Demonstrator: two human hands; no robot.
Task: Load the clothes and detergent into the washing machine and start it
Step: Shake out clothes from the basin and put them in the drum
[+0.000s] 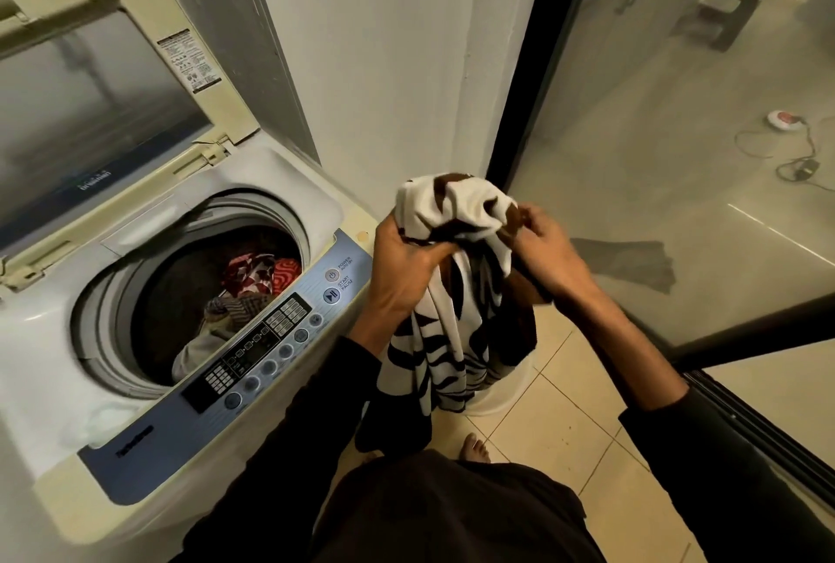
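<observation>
Both hands are bunched on a black-and-white patterned garment (452,314), held up beside the washing machine's (58,391) front right corner. The left hand (409,266) grips a fistful near the top; the right hand (549,255) pinches a fold just across from it. The cloth hangs long and straight down over a white basket (492,404) on the floor. The open drum (149,291) — some clothes already in it — lies to the left, nearer the left hand, so the carry looks short and sideways.

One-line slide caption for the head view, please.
Both hands, left and right, hold a black-and-white patterned garment beside the open, partly loaded washing machine.
</observation>
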